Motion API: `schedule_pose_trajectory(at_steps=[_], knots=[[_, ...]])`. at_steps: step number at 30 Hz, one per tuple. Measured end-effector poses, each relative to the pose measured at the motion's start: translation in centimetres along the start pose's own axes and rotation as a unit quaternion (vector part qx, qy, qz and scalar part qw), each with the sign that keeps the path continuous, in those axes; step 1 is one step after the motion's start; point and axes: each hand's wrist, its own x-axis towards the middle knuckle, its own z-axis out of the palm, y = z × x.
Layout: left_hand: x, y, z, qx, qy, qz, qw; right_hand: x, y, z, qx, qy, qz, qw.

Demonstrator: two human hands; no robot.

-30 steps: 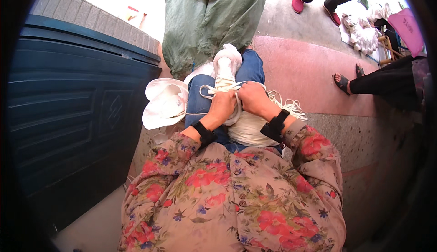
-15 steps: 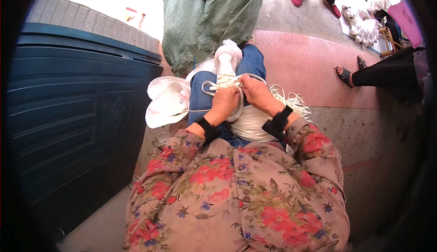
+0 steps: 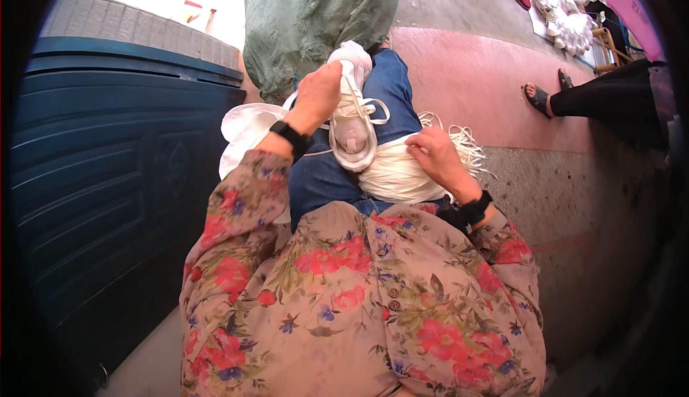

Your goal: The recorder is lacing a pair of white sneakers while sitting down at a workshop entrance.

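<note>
A white-and-pink sneaker [image 3: 354,135] lies on my blue-jeaned lap, toe away from the bag and close to me. Cream laces run across its front, and a lace loop [image 3: 379,112] sticks out on the right. My left hand [image 3: 320,95] is closed at the sneaker's upper left side, its fingertips partly hidden. To the right, my right hand [image 3: 439,159] hovers over or touches a thick bundle of cream shoelaces [image 3: 395,171]. Its fingers are bent together; whether a lace is between them is hidden. Both wrists wear black bands.
White shoe parts [image 3: 247,128] lie left of my lap. A green sack [image 3: 316,24] stands in front, and a dark blue panelled door [image 3: 115,160] is at left. Other people's feet [image 3: 538,99] and a pile of white shoes [image 3: 563,24] are at right.
My hands, together at the laces before, have parted. The left has moved forward along the sneaker; the right has drawn back to the lace bundle. The sneaker's front now shows.
</note>
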Motion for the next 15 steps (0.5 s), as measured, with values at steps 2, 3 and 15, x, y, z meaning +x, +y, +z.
schedule_pose_trajectory(at_steps=[2,3,15], knots=[[0.5,0.4,1.2,-0.013,-0.009,-0.030,0.999,0.3,-0.9,1.4,-0.021,-0.019,-0.040,0.999],[0.7,0.3,1.4,-0.016,-0.004,-0.046,0.999,0.4,-1.2,1.8,-0.054,-0.041,-0.068,0.995],[1.6,-0.2,1.2,0.011,0.034,-0.021,0.999,-1.5,-4.2,4.6,-0.165,-0.184,-0.163,0.955]])
